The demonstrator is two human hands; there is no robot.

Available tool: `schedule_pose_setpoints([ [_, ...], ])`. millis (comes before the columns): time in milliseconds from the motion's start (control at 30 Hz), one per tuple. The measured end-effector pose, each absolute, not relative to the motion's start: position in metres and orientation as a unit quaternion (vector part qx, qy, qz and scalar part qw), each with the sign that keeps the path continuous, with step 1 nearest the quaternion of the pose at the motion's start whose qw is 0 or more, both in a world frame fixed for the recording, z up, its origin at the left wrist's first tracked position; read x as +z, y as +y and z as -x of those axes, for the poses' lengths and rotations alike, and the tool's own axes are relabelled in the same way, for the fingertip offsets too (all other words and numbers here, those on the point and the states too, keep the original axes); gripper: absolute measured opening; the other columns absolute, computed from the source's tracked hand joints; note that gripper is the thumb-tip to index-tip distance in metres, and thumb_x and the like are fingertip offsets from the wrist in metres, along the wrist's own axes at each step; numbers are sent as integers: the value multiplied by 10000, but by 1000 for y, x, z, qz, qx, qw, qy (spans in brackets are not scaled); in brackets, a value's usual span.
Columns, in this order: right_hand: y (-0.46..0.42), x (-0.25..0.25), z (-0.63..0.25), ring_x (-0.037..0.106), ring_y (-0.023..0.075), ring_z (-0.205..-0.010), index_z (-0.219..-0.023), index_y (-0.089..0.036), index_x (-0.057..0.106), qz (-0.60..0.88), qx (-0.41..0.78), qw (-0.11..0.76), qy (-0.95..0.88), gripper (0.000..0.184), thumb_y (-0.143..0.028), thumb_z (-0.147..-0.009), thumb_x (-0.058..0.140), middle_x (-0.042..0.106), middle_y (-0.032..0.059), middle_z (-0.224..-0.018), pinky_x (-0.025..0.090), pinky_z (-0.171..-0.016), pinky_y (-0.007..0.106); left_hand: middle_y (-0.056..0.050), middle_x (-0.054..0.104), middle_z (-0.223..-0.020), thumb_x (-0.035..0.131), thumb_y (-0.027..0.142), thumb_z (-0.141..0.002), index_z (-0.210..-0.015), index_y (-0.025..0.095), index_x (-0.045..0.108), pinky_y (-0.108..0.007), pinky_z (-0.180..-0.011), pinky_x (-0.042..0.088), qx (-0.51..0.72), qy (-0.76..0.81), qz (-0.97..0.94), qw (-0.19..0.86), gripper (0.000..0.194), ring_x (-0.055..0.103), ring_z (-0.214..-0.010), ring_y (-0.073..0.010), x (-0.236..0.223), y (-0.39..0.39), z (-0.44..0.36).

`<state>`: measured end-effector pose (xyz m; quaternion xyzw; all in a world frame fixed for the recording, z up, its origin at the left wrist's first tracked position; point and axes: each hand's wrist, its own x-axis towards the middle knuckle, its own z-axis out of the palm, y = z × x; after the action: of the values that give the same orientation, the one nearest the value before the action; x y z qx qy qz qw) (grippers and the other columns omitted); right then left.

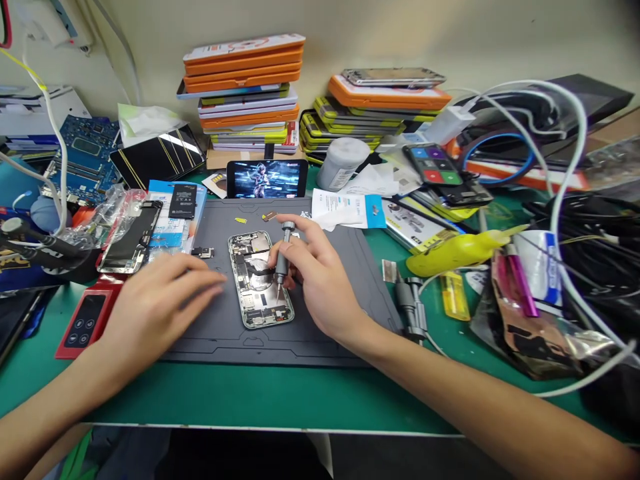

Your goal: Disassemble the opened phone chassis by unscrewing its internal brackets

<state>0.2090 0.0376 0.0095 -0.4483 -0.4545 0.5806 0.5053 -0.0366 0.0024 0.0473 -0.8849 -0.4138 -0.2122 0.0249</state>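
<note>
An opened phone body (253, 300) with bare inner parts lies on the dark grey mat (320, 347). My right hand (320, 273) grips a small grey screwdriver (281, 263), index finger resting on its cap. Its tip points down at the lower right part of the phone; whether it touches a screw is too small to tell. To the left of the phone, my left hand (165, 293) hovers over the mat with fingers stretched and nothing in them. Just beyond those fingers sits a small dark phone part (203, 253).
A propped phone (267, 179) shows a picture behind the mat. Stacked orange boxes (245, 70) stand by the wall. On the left are a removed phone screen (133, 237) and a battery (183, 201). A yellow bottle (450, 253), screwdriver stand (411, 310) and white cables (575, 167) crowd the right.
</note>
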Motion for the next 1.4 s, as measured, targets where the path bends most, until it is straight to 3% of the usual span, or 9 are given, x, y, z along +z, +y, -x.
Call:
schedule_pose_setpoints([
  [233,38,9,-210,515,155,-621,-1321,-309,574,442,588,505,-452,370,-352,-956,625,661,-30,-774,448,-559,315,-53,754,-1073,472,125,-1108,-1190,203,750,-350,-717,503,-127,-313,938,76,301,661,-805,-203,38,-7,12],
  [500,38,9,-209,508,147,-598,-1310,-298,555,433,593,506,-452,363,-339,-954,618,657,-38,-768,441,-558,318,-60,728,-1130,453,273,-1153,-1237,218,724,-319,-780,554,-134,-346,928,-29,289,707,-919,-193,34,-3,11],
  [600,38,9,-209,508,147,-603,-1313,-299,561,434,591,507,-454,364,-337,-955,614,658,-33,-771,438,-560,314,-73,730,-1113,487,302,-1146,-1272,193,709,-331,-821,566,-146,-373,916,-9,277,712,-939,-205,35,1,12],
  [900,38,7,-210,527,155,-612,-1325,-315,562,435,592,502,-457,360,-368,-974,620,653,-28,-787,435,-551,310,-72,721,-1110,420,222,-1140,-1276,247,726,-296,-741,551,-84,-330,938,68,336,699,-867,-182,34,16,17],
  [1233,38,7,-210,509,148,-611,-1348,-324,567,441,594,499,-451,366,-360,-987,615,655,-25,-807,436,-554,309,-66,675,-1117,415,236,-1141,-1216,202,680,-298,-750,585,-64,-356,932,-31,278,706,-866,-177,36,20,8],
  [1400,38,8,-210,517,149,-620,-1354,-317,554,438,598,497,-452,375,-367,-988,612,651,-20,-818,434,-554,310,-58,644,-1105,445,138,-1093,-1187,200,643,-329,-711,568,-13,-365,930,-35,228,687,-835,-202,40,23,2],
])
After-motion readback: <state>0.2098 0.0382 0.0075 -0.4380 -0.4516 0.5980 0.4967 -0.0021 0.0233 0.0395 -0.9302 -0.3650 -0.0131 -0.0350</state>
